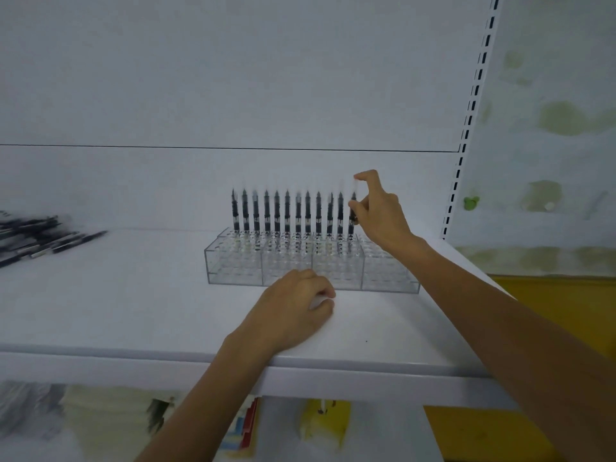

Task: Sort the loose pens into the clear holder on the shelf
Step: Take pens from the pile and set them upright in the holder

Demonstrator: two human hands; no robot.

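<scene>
A clear holder (233,265) with many round holes stands on the white shelf (100,311). Several dark pens (286,215) stand upright in its back row. My right hand (380,208) pinches the rightmost pen (352,225) near its clear cap, and the pen's lower end sits in a hole of the holder. My left hand (293,311) rests on the shelf just in front of the holder with its fingers curled; I cannot tell if it holds anything. A pile of loose dark pens (40,238) lies at the shelf's far left.
The shelf's back panel rises right behind the holder. A slotted upright rail (466,128) runs up at the right. Below the shelf's front edge (133,365) lie blurred packets and a yellow item (326,421).
</scene>
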